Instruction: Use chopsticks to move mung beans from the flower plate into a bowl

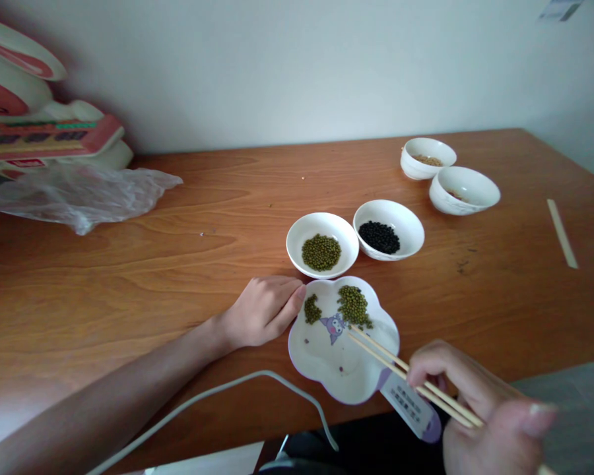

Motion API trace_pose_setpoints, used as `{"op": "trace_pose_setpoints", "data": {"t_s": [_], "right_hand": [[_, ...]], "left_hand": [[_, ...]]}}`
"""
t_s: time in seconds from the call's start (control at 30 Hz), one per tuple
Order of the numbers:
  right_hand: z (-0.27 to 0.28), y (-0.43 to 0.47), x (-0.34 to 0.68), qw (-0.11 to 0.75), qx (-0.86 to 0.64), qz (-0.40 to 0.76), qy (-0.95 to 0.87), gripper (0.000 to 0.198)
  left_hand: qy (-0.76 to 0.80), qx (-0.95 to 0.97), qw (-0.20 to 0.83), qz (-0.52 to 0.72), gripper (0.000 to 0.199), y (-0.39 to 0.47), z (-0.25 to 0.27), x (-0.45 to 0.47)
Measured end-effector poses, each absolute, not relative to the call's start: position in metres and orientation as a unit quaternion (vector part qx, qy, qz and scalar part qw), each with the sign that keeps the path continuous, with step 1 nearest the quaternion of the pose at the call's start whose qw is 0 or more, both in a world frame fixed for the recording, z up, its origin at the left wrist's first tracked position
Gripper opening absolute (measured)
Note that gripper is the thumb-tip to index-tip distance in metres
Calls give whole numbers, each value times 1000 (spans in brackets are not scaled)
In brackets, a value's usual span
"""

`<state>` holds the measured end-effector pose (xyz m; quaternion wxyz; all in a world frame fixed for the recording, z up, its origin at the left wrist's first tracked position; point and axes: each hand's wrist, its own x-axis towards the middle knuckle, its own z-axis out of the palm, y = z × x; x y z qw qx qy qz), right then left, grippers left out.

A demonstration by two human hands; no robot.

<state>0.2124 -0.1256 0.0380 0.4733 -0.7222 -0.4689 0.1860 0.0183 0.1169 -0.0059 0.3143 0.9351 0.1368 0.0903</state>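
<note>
My right hand [475, 396] is closed around a pair of wooden chopsticks [391, 363]. Their tips touch or hover just over a white flower-shaped plate [327, 363] with a purple rim and handle, beside a heap of mung beans [354, 305]. A smaller cluster of green beans [311, 309] lies at the plate's left. My left hand [264, 310] rests on the table with curled fingers, its thumb and forefinger pinching the plate's left rim; the other fingertips are hidden. Behind the plate stand a white bowl of mung beans [321, 253] and a white bowl of black beans [380, 237].
Two more white bowls stand back right, one with tan grains [428, 160], one with reddish bits [458, 196]. A pale strip [561, 233] lies at far right. A plastic bag [89, 194] and a rabbit-shaped toy [44, 125] occupy the left. A white cable [218, 394] crosses the front.
</note>
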Motion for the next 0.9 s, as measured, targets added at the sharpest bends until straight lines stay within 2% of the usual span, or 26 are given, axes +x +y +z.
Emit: {"op": "trace_pose_setpoints", "data": {"t_s": [0.17, 0.47, 0.7, 0.9], "right_hand": [[28, -127, 211, 487, -719, 199, -454, 87], [29, -122, 210, 520, -707, 157, -453, 82], [35, -126, 207, 490, -734, 131, -451, 88], [33, -119, 201, 515, -720, 172, -431, 90]], "left_hand": [[139, 933, 319, 96, 35, 116, -5, 18], [141, 933, 318, 94, 36, 117, -6, 19], [140, 935, 312, 97, 36, 116, -6, 18], [135, 935, 314, 97, 36, 117, -5, 18]]}}
